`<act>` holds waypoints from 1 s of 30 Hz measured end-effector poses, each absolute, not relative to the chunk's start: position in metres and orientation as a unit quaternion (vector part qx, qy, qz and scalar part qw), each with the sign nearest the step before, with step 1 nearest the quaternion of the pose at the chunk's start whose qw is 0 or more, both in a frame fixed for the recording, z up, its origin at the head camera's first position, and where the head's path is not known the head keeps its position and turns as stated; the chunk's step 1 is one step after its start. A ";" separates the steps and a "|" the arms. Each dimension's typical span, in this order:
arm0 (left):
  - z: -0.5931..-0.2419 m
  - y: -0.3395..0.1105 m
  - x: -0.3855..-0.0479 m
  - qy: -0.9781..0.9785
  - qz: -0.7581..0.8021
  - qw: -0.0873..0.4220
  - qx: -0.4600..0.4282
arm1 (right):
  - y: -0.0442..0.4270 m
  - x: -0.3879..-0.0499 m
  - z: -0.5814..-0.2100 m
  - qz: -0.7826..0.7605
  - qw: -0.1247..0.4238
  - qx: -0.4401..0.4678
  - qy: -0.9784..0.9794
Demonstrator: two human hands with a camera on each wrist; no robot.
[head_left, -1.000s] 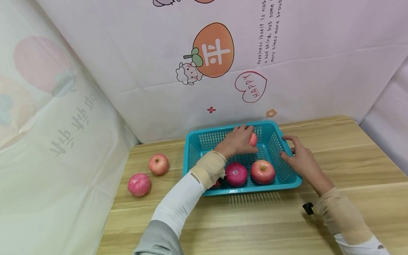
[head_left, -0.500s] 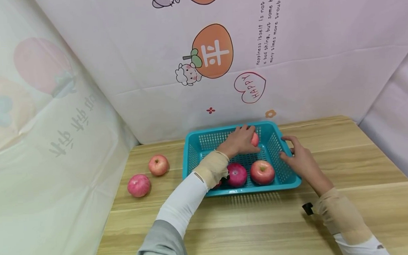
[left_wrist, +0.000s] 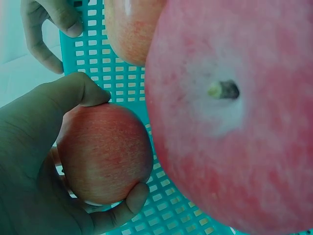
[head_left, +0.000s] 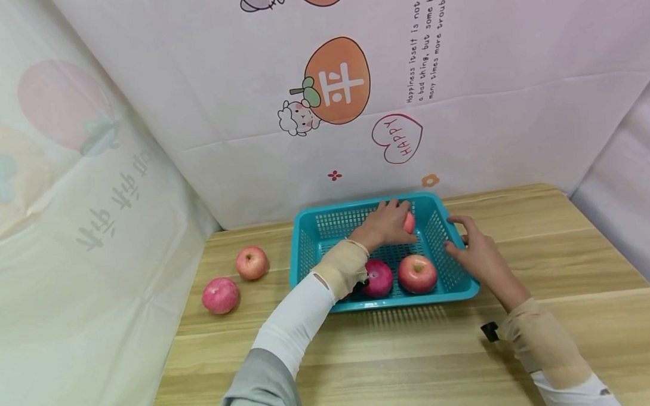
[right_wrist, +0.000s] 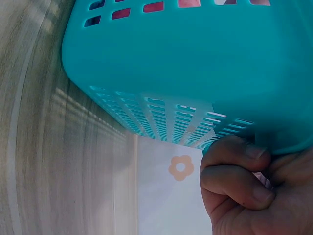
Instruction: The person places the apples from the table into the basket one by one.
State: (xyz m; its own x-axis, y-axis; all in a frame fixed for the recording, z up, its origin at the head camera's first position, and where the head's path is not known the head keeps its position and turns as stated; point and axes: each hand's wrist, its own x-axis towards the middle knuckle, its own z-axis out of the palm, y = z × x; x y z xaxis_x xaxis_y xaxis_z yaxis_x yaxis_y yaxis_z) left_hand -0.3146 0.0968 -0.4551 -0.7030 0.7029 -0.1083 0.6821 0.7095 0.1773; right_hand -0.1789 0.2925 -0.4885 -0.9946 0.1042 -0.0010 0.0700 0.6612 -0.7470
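Note:
My left hand (head_left: 384, 226) reaches into the turquoise plastic basket (head_left: 404, 303) and grips a red apple (left_wrist: 105, 154) near the basket's back right. Thumb and fingers curl round its sides; in the head view the hand covers most of that apple. At the basket's right end, my right hand (head_left: 482, 254) holds the rim, its fingers (right_wrist: 234, 182) curled at the outer side. A dark red apple (head_left: 379, 279) and a lighter red apple (head_left: 417, 274) sit in the front of the basket. Beneath the left wrist, something reddish is mostly hidden.
Left of the basket, a pale red apple (head_left: 252, 263) and a pink-red round fruit (head_left: 221, 295) lie on the wooden table (head_left: 395, 368). A white printed cloth (head_left: 238, 176) hangs right behind the basket, and another closes off the left side.
The left hand has shifted slightly to the right inside the basket with the apple in its grip. My right hand stays at the rim, and the other fruit lies as before.

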 end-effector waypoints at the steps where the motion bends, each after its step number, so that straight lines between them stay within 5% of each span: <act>1: -0.456 0.098 -0.315 0.921 0.064 0.086 0.375 | 0.292 -0.179 -0.488 0.408 0.021 -0.048 -0.911; 30: -0.468 0.112 -0.313 0.916 0.047 0.119 0.379 | 0.293 -0.179 -0.490 0.411 0.026 -0.047 -0.910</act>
State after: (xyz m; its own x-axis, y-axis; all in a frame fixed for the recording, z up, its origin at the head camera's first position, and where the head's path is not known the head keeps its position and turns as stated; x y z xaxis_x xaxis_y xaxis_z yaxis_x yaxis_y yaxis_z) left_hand -0.3126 0.1121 -0.4681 -0.6839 0.7064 -0.1821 0.6843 0.7078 0.1754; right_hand -0.1786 0.2929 -0.4899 -0.9943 0.1065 0.0083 0.0642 0.6580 -0.7503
